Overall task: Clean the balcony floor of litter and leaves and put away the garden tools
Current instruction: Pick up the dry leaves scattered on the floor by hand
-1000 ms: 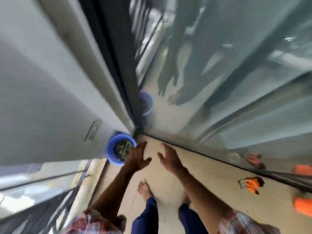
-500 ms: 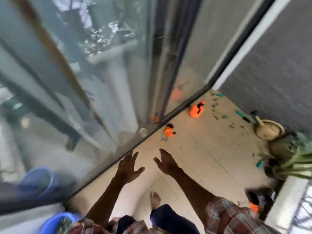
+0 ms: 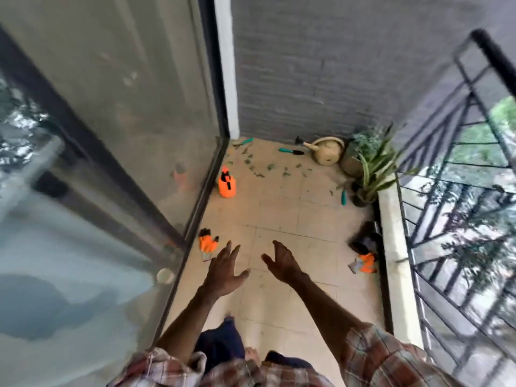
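Littering the tiled floor (image 3: pixel 279 210), leaves (image 3: pixel 270 166) lie near the wall (image 3: pixel 307 79).

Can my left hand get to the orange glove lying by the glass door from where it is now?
Probably yes. The left hand is open and empty, and the orange glove lies on the floor just ahead of it with nothing between. You would likely have to bend down.
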